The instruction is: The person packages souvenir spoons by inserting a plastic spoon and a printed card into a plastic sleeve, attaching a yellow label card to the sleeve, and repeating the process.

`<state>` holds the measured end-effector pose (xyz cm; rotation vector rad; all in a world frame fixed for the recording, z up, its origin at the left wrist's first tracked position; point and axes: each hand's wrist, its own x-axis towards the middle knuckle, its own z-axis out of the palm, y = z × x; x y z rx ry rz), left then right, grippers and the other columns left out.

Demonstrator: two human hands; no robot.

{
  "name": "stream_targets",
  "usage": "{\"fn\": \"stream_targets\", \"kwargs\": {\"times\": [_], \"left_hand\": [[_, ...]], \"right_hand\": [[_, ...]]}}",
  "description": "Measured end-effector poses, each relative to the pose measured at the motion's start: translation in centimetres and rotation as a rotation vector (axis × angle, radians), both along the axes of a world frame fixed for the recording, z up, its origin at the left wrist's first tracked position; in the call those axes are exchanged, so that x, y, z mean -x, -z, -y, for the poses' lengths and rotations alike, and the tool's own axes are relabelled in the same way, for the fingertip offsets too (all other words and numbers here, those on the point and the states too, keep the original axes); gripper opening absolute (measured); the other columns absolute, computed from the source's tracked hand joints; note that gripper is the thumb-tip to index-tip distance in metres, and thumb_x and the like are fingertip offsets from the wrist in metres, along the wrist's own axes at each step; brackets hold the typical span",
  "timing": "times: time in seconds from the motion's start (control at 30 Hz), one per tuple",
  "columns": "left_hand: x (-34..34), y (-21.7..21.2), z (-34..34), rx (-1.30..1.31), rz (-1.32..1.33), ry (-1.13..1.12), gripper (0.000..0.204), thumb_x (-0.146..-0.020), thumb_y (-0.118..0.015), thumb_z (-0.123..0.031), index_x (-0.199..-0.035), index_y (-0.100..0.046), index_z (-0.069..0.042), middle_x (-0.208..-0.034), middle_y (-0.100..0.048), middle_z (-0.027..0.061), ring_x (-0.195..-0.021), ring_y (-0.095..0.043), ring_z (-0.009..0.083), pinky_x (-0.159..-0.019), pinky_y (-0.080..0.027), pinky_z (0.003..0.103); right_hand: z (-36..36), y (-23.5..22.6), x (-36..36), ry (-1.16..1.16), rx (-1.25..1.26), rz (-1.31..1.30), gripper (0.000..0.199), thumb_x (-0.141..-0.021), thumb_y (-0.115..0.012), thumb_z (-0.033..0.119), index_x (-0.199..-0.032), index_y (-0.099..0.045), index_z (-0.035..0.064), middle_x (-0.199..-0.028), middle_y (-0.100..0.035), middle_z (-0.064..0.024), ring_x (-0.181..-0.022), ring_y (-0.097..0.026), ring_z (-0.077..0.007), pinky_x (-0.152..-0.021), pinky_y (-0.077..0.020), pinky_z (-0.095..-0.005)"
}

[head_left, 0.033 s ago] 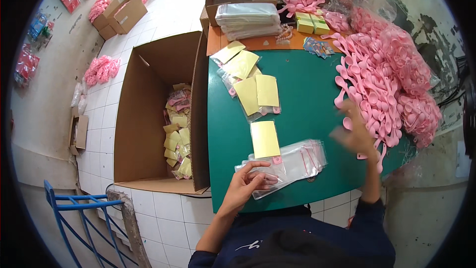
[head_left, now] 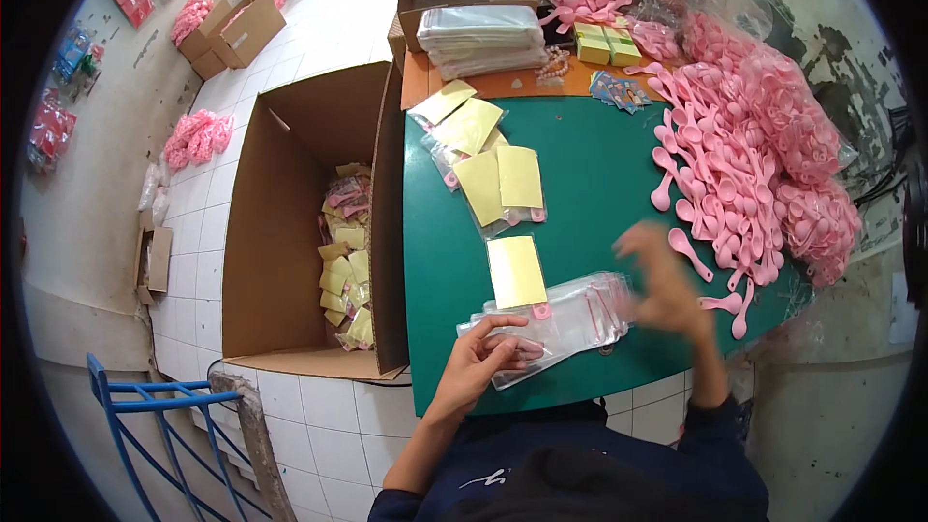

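My left hand [head_left: 486,348] rests over the stack of clear plastic bags [head_left: 580,314], its fingers curled and closed on the film of the top bag. Just beyond those fingers lies a filled bag with a yellow card [head_left: 515,271]; a pink spoon end [head_left: 541,311] pokes out below the card. Smeared by motion, my right hand [head_left: 667,280] hovers between the bag stack and a large heap of pink spoons [head_left: 725,179]. Whether it holds anything cannot be made out. Single spoons, one of them a loose pink spoon [head_left: 689,253], lie beside it on the green table.
Several yellow-card packs [head_left: 522,177] lie farther back on the green tabletop [head_left: 599,203]. At left stands a deep cardboard box [head_left: 290,155] with similar packs inside. Bundled clear bags [head_left: 483,39], yellow small boxes [head_left: 604,43] and bagged spoons [head_left: 817,222] line the far and right edges.
My right hand has moved left and a little down, away from the spoon heap, uncovering spoons near the heap's edge. My left hand stays in place.
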<state>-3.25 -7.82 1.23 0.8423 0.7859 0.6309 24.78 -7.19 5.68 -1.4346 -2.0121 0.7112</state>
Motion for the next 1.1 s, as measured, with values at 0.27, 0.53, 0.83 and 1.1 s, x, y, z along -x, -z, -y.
{"fn": "stream_targets", "kwargs": {"times": [0.27, 0.53, 0.83, 1.1], "left_hand": [[1.0, -1.4, -0.2, 0.062, 0.089, 0.05, 0.021, -0.092, -0.048, -0.011, -0.112, -0.047, -0.002, -0.094, -0.064, 0.0142, -0.082, -0.064, 0.018, -0.075, -0.052, 0.029], [-0.1, -0.3, 0.1, -0.598, -0.466, -0.018, 0.009, -0.081, -0.062, -0.002, -0.086, -0.057, 0.003, -0.082, -0.062, 0.0063, -0.076, -0.061, 0.0104, -0.063, -0.052, 0.024], [-1.3, 0.7, 0.8, -0.502, -0.523, -0.079, 0.01, -0.081, -0.062, -0.003, -0.084, -0.056, 0.004, -0.08, -0.059, 0.0059, -0.074, -0.06, 0.0098, -0.062, -0.054, 0.024], [-2.5, 0.3, 1.3, -0.337, -0.424, -0.357, 0.015, -0.081, -0.063, -0.004, -0.091, -0.053, 0.003, -0.083, -0.058, 0.0074, -0.071, -0.06, 0.0111, -0.055, -0.052, 0.023]], "right_hand": [[2.4, 4.2, 7.5, 0.029, -0.123, -0.194, 0.018, -0.074, -0.067, 0.002, -0.089, -0.058, 0.0048, -0.099, -0.045, -0.0089, -0.081, -0.054, -0.021, -0.07, -0.0481, -0.0299], [3.5, 4.7, 6.6, 0.057, 0.296, -0.559, 0.013, -0.078, -0.066, 0.004, -0.088, -0.059, 0.0013, -0.102, -0.045, -0.0074, -0.087, -0.056, -0.0149, -0.071, -0.0503, -0.0265], [3.4, 4.6, 7.9, 0.306, 0.544, -0.925, 0.013, -0.088, -0.055, 0.009, -0.086, -0.054, -0.0032, -0.079, -0.059, -0.0069, -0.07, -0.061, -0.0123, -0.064, -0.0523, -0.0245], [3.1, 4.8, 8.9, 0.452, 0.431, -0.85, 0.009, -0.086, -0.056, 0.002, -0.087, -0.049, -0.0041, -0.079, -0.059, -0.0087, -0.066, -0.063, -0.0133, -0.059, -0.0526, -0.024]]}}
